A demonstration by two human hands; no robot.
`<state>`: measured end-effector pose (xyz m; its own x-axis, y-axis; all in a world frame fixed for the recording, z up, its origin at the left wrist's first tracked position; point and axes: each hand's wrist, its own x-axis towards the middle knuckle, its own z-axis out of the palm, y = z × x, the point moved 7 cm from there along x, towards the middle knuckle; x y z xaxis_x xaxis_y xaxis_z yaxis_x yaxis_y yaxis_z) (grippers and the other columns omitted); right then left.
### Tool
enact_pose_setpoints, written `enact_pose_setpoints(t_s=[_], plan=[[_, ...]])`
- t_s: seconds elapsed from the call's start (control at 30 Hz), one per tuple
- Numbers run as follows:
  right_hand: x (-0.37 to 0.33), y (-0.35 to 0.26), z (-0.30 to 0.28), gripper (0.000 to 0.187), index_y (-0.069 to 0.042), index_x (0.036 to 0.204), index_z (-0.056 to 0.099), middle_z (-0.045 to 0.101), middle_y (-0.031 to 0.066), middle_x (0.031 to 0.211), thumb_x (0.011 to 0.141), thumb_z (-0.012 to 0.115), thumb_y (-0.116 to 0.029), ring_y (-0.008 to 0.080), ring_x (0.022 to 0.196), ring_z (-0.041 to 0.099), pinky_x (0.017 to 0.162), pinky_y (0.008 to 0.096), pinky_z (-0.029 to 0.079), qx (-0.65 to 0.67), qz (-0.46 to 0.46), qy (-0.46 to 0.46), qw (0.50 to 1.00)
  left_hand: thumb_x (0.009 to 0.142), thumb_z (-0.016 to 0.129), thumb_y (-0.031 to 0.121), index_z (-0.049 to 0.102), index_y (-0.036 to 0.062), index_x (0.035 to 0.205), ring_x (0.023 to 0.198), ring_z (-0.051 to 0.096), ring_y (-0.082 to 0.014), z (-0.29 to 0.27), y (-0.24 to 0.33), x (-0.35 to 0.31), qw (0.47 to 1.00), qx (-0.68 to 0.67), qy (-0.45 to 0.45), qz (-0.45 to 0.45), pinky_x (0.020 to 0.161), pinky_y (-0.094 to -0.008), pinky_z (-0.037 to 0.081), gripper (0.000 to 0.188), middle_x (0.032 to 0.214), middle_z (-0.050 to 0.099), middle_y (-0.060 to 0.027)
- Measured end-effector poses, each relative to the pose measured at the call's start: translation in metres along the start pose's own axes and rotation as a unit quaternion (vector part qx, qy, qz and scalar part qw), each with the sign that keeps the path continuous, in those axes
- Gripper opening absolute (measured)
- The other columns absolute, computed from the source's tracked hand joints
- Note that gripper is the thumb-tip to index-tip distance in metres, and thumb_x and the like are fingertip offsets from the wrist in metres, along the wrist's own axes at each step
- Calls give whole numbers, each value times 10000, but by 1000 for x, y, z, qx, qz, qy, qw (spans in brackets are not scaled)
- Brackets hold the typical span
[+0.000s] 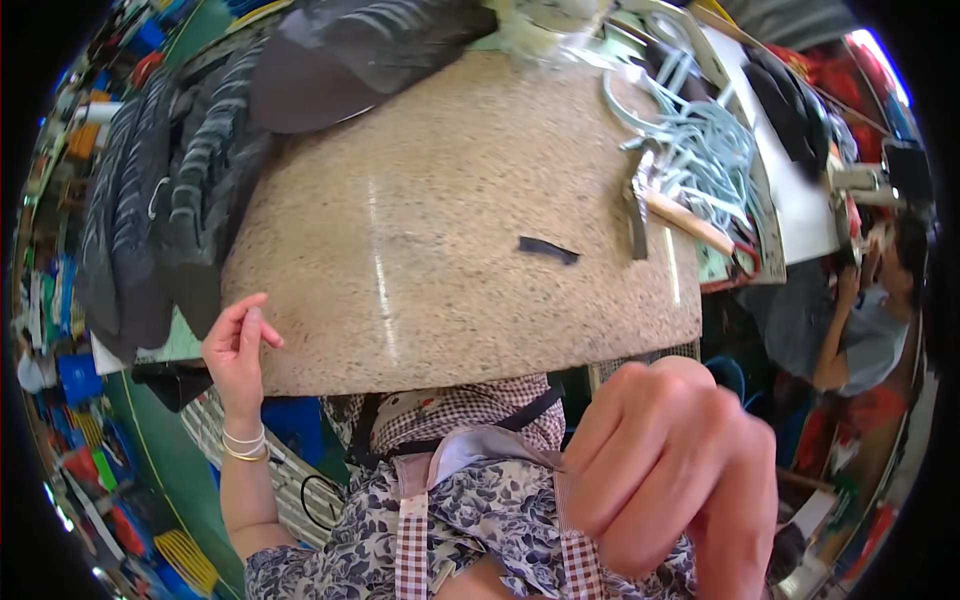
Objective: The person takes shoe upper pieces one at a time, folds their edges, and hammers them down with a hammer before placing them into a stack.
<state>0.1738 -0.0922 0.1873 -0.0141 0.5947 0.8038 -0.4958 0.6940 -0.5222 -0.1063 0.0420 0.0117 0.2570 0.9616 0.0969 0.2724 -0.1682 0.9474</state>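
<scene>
A black strip [548,250] lies on a speckled tabletop [450,170]. The left hand [238,360] has its fingers loosely apart; the right hand [675,465] is curled, whether around anything I cannot tell.

Piled pieces [205,180] lie at the tabletop's [430,210] left, a strip [547,250] right of centre, cords [715,150] and a hammer [690,221] far right.

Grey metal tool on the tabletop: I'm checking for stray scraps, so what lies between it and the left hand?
In the head view, a short black strip lies on the tabletop between left hand and metal tool.
</scene>
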Motion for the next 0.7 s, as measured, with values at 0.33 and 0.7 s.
enact_pose_setpoints(t_s=[0.33,0.7], plan=[[-10,50,-34,380,83,1076,582,611,178,1046,903,540,-252,311,983,583,843,357,461,47,238,68,968,915,520,58,637,1,1046,706,596,-121,65,90,163,965,108,-153,185,631,-231,458,185,840,647,-46],[-127,-17,-202,337,-19,1079,560,576,111,1086,746,544,29,325,1035,511,855,398,438,-839,358,-56,405,806,657,262,659,77,923,989,493,-259,151,69,311,759,554,-42,339,788,-391,432,219,965,562,-80]])
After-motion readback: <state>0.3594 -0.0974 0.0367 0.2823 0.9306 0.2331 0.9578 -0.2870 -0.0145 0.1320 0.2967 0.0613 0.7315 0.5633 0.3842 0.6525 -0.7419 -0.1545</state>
